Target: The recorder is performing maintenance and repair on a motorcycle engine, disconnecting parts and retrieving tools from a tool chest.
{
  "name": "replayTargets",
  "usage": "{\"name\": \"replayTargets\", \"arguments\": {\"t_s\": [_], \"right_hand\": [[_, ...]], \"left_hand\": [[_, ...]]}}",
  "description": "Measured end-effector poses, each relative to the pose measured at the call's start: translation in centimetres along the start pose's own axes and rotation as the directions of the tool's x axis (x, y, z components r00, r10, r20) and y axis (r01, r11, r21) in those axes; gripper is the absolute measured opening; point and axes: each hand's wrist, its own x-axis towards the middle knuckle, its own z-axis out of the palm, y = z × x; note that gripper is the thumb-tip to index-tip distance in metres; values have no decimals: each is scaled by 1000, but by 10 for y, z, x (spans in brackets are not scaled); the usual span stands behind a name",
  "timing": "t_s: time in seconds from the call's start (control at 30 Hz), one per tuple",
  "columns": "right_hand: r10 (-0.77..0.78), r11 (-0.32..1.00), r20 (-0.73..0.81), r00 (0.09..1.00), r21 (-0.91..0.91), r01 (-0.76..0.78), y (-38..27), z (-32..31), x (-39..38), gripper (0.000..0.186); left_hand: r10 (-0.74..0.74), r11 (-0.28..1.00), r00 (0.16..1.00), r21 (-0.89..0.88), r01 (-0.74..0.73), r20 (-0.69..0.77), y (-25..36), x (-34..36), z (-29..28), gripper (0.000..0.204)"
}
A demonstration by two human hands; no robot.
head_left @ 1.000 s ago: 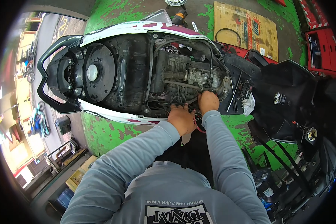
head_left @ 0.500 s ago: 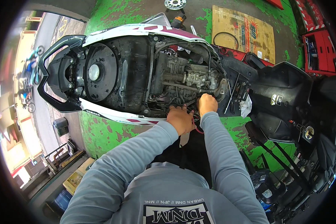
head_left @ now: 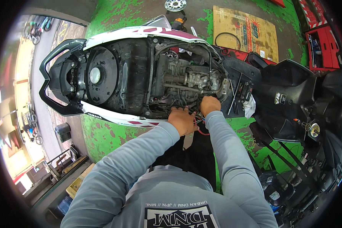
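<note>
Red wires (head_left: 201, 127) lie between both hands' fingers (head_left: 178, 111), whose grip is hidden.

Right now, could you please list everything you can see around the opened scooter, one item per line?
scooter: one, white and maroon panels, seat off, lying across the middle of the view
engine: one, grey metal, exposed in the scooter's open frame
wires: a few, red, at the near edge of the frame beside the hands
cardboard sheet: one, brown, on the floor beyond the scooter
black ring: one, lying on the cardboard sheet
metal disc: one, silver, on the floor at the top edge
tool cabinet: one, red, upper right
floor: green, paint worn in patches
left hand: at the frame's near edge, by the wires
right hand: reaching into the engine bay
</note>
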Motion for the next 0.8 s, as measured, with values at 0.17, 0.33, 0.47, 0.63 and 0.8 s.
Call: {"name": "replayTargets", "arguments": {"t_s": [0.17,0.33,0.47,0.63,0.8], "right_hand": [[-36,999,38,999,-28,37,0,9,12,27],[-42,999,52,998,-20,43,2,13,14,28],[-26,996,16,1000,86,24,2,-1,-9,27],[-67,959,-254,965,251,132,13,9,-39,28],[-214,817,-649,730,291,498,19,20,-52,30]], "left_hand": [[0,1000,1000,-4,0,23,0,2,-2,77],[7,999,1000,-52,-5,29,-1,2,-8,79],[0,985,1000,-174,-3,-15,-4,3,-12,80],[37,972,996,-229,-55,-80,-11,5,-15,71],[39,963,989,-258,-75,-143,-13,9,-14,62]]}}
